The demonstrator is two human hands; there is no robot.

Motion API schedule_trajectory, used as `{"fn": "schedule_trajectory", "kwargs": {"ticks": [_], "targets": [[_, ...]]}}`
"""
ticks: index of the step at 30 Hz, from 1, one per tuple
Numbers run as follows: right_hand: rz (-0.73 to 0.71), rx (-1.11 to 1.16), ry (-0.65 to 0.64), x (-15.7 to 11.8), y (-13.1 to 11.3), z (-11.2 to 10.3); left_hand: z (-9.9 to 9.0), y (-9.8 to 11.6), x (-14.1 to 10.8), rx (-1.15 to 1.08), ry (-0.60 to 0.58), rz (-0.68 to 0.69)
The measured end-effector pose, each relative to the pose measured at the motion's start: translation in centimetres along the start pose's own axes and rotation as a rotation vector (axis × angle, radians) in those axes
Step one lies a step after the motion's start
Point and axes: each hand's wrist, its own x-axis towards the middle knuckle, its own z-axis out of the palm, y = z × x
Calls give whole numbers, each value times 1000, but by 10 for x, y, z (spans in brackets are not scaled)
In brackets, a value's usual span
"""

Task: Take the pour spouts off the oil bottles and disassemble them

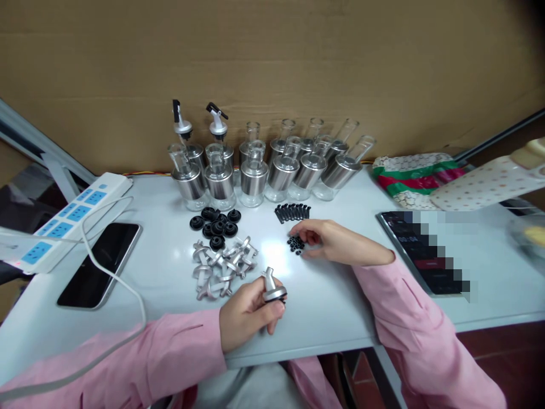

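Observation:
My left hand grips a silver metal pourer spout with a black ring under its flange, held just above the near part of the white table. My right hand rests on the table, its fingertips touching a small heap of tiny black rings. A pile of several loose silver spouts lies to the left of the held one. Black rubber stoppers sit behind that pile, and a row of short black caps lies behind my right hand.
Several glass-and-steel oil bottles stand along the cardboard wall, two with pourers fitted. A white and blue power strip, its cable and a black phone lie left. A dark tablet and patterned bags lie right.

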Motion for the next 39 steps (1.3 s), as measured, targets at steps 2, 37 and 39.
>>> {"fn": "schedule_trajectory", "kwargs": {"ticks": [2,37,39], "targets": [[-47,-36,22,-1,1,0,0,-1,0,0,-1,-2],[-153,2,62,5,0,10,0,1,0,-11,1,-20],[-149,-3,67,4,-1,10,0,1,0,-13,0,-24]]}}
